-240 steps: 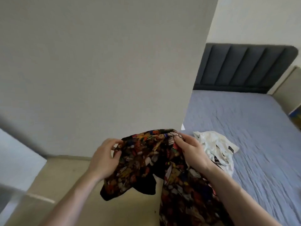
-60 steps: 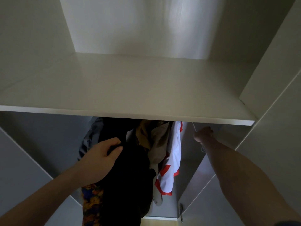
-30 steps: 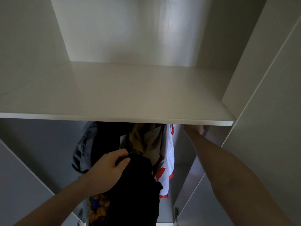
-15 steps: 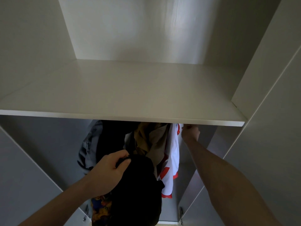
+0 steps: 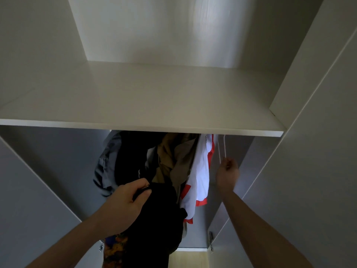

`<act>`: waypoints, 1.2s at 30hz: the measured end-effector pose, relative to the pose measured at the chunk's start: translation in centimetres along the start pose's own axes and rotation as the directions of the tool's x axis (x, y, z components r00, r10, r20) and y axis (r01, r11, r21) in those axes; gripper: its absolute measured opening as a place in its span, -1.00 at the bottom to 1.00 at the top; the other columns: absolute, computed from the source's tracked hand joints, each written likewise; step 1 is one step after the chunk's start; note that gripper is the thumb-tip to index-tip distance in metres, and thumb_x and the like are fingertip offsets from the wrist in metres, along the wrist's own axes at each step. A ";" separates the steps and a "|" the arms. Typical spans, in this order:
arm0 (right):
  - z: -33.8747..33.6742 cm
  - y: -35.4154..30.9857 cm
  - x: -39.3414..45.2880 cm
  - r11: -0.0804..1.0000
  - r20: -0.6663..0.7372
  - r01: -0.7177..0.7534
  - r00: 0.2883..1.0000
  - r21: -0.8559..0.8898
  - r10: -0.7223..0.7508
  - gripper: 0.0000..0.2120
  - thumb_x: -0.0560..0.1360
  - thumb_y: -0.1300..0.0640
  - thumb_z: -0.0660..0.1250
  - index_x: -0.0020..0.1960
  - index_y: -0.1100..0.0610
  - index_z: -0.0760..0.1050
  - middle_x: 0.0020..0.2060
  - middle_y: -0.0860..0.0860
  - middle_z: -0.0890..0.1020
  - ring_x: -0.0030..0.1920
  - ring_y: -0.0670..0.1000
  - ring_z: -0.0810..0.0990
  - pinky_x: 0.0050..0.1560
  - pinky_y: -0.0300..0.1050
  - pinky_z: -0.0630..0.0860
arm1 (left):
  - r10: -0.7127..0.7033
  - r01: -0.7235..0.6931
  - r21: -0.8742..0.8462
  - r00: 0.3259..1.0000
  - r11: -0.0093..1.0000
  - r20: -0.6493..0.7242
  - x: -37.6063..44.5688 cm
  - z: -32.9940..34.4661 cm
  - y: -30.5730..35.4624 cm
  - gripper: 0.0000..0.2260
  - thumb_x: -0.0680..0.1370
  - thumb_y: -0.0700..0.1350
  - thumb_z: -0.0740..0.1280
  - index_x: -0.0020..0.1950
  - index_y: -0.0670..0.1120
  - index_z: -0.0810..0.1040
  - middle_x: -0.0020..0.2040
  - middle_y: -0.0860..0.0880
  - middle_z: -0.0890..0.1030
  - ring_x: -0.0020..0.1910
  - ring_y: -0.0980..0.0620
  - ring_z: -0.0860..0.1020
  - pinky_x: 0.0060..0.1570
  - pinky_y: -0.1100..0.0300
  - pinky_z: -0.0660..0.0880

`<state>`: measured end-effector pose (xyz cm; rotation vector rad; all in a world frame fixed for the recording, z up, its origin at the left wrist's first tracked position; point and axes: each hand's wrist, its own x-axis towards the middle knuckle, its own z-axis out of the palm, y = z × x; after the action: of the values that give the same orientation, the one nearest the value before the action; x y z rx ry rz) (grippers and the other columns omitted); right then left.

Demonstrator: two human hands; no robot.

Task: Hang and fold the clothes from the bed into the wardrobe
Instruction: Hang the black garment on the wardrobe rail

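My left hand [image 5: 125, 207] grips a bundle of dark cloth [image 5: 158, 219], its colourful patterned part [image 5: 114, 250] hanging below my wrist. My right hand [image 5: 227, 172] is raised inside the wardrobe and pinches the lower end of a thin white hanger [image 5: 222, 149] that hangs under the shelf [image 5: 135, 105]. Between my hands hang a black garment [image 5: 131, 157], an olive-brown one [image 5: 173, 157], a grey one [image 5: 104, 165] and a white garment with red trim [image 5: 201, 176]. The rail itself is hidden by the shelf.
The white shelf juts out at head height. Wardrobe side panels [image 5: 38, 180] close in left and right, with an open door [image 5: 309, 151] at the right. A strip of light floor [image 5: 187, 260] shows at the bottom.
My right hand has come down from under the shelf edge and moved right, now holding the white hanger's end. My left hand keeps its grip on the dark bundle.
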<state>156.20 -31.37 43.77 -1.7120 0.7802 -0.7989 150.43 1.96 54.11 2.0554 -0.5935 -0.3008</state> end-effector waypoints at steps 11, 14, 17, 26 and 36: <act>-7.9 5.6 -12.9 0.994 0.092 -0.076 0.992 -0.076 0.082 -0.87 0.63 0.20 0.29 -0.04 0.00 0.52 -0.20 0.01 0.64 -0.15 0.08 0.63 -0.17 -0.16 0.47 | -0.037 0.036 0.055 0.999 0.998 0.009 -5.4 1.5 -1.7 -0.75 0.69 -0.02 0.23 -0.12 -0.11 0.48 -0.29 -0.14 0.49 -0.34 -0.13 0.48 -0.35 0.17 0.40; -10.1 6.0 -18.0 0.992 0.161 -0.116 0.979 -0.049 0.123 -0.78 0.60 0.24 0.32 -0.12 -0.05 0.48 -0.28 -0.03 0.64 -0.26 -0.01 0.62 -0.23 -0.19 0.47 | -0.053 0.052 0.015 0.998 0.999 0.043 -7.0 1.7 -2.1 -0.75 0.69 -0.03 0.25 -0.13 -0.11 0.46 -0.32 -0.13 0.46 -0.38 0.04 0.44 -0.35 0.24 0.39; -12.0 6.3 -23.2 0.990 0.266 -0.140 0.953 -0.034 0.144 -0.73 0.55 0.26 0.41 -0.15 -0.05 0.43 -0.31 0.00 0.61 -0.31 -0.08 0.62 -0.23 -0.27 0.49 | -0.051 0.052 -0.017 0.995 0.998 0.082 -8.7 1.9 -2.6 -0.77 0.69 -0.05 0.26 -0.15 -0.07 0.48 -0.32 -0.08 0.47 -0.37 0.13 0.45 -0.34 0.32 0.39; -14.1 3.0 -37.5 0.987 0.531 -0.159 0.836 -0.003 0.136 -0.57 0.39 0.14 0.56 0.05 -0.11 0.37 0.06 -0.20 0.66 -0.09 -0.23 0.64 -0.28 -0.37 0.55 | 0.099 -0.056 -0.145 0.946 0.988 0.310 -15.9 0.7 -2.7 -0.73 0.69 -0.07 0.29 -0.20 -0.07 0.43 -0.33 -0.05 0.42 -0.34 0.08 0.43 -0.27 0.28 0.37; -16.2 -0.2 -44.9 0.970 0.417 -0.206 0.877 -0.129 0.241 -0.52 0.58 0.29 0.39 -0.38 -0.11 0.35 -0.44 -0.12 0.36 -0.38 -0.11 0.32 -0.32 -0.28 0.29 | 0.093 -0.041 -0.172 0.949 0.984 0.302 -21.8 -3.7 -5.7 -0.71 0.68 -0.06 0.28 -0.25 0.03 0.48 -0.35 0.00 0.48 -0.34 0.08 0.49 -0.27 0.29 0.41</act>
<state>117.62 -3.32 41.63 -1.7446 0.6910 -0.2148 135.09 18.52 50.75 1.8377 -0.7996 -0.6190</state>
